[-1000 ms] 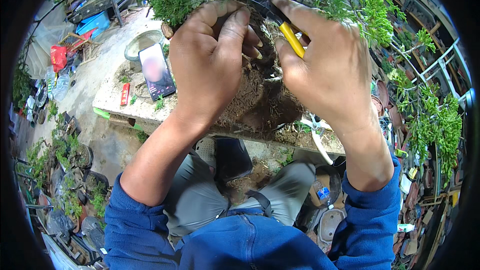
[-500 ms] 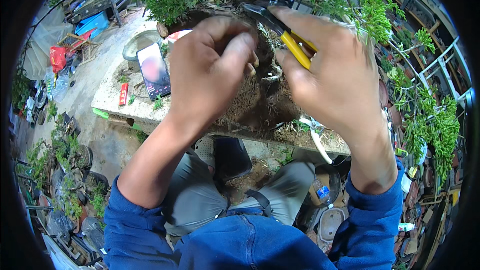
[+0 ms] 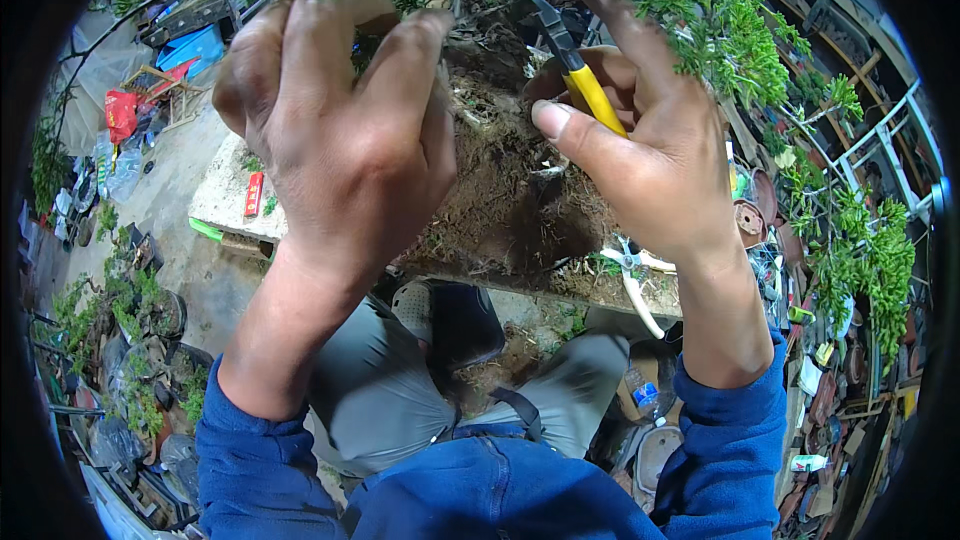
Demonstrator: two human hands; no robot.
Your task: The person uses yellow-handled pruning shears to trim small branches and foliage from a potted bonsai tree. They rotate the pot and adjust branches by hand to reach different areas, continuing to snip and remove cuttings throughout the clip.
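Observation:
My left hand [image 3: 350,140] is raised at the upper left of the soil-covered root ball [image 3: 520,190], fingers bent near the juniper foliage [image 3: 730,10]; whatever they may hold is hidden. My right hand [image 3: 650,160] grips yellow-handled cutters [image 3: 595,95], thumb across the handle and forefinger reaching up toward the branches. The cutters' dark jaws point up and left. Below, white-handled shears [image 3: 640,295] lie at the front edge of the worktable [image 3: 215,205].
A red packet [image 3: 253,194] is on the table's left. Potted plants [image 3: 140,390] stand low on the left, a water bottle [image 3: 642,392] below on the right. Branches [image 3: 870,260] hang at the right, before a metal frame [image 3: 890,150] and piled pots.
My left hand has moved up and left with its fingers changing shape, now covering the phone. My right hand has shifted slightly left, its forefinger lifted; the cutters' tips sit higher.

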